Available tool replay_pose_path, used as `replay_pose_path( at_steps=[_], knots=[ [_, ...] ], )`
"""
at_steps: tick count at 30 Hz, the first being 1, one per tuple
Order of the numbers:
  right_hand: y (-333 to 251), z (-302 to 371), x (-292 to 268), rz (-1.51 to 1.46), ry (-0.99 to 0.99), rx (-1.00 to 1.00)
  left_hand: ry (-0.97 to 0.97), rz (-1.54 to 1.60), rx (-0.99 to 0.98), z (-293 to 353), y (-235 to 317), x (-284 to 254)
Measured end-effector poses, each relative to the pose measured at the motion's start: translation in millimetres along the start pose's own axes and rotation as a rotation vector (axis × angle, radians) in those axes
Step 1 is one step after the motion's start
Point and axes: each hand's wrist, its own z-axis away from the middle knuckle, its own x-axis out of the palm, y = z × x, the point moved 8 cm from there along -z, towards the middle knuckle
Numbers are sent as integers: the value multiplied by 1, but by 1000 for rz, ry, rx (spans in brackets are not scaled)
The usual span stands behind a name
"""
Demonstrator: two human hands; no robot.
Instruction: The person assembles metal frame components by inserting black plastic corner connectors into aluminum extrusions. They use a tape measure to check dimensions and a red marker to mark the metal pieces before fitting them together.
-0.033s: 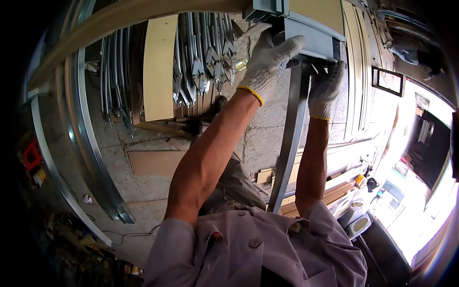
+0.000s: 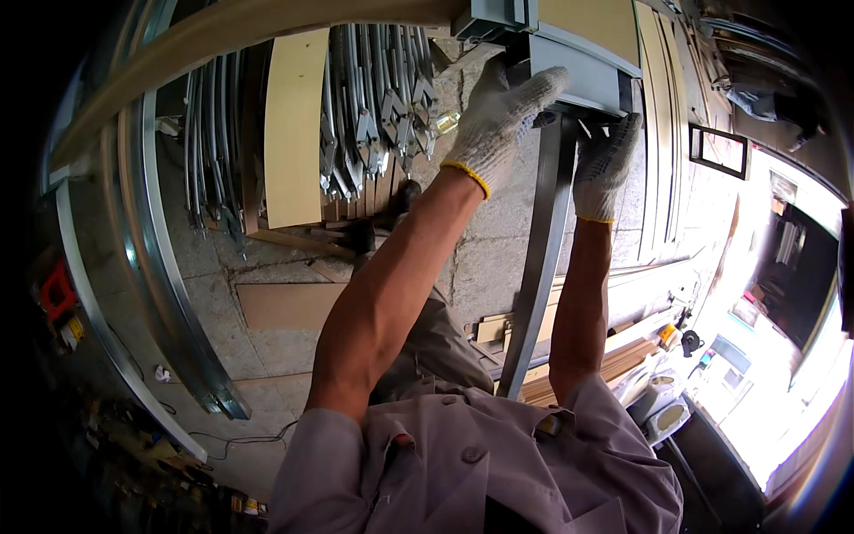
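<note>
One left hand (image 2: 511,116) and one right hand (image 2: 609,165) flank one gray metal bar (image 2: 541,254); left of the bar, one wide cream board (image 2: 296,129); right of it, one black frame (image 2: 695,144).

Grey slab floor (image 2: 276,358) — glare (image 2: 801,392) rightward

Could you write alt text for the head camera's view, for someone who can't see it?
A person's gloved left hand and right hand are at a grey metal piece, on either side of the top of a long metal bar. Farther left lie many metal rods and a pale yellow board.
</note>
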Motion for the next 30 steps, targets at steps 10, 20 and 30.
replay_pose_path(
  at_steps=[10, 20, 30],
  knots=[
    [-16, 8, 15, 289, -78, -146, 54, -95, 26, -16, -8, -13],
    [-24, 18, 18, 361, 80, 39, 71, -372, -14, -20, -2, -22],
    [-36, 21, 15, 315, 63, -50, 197, -243, -83, -15, 2, -14]
  ],
)
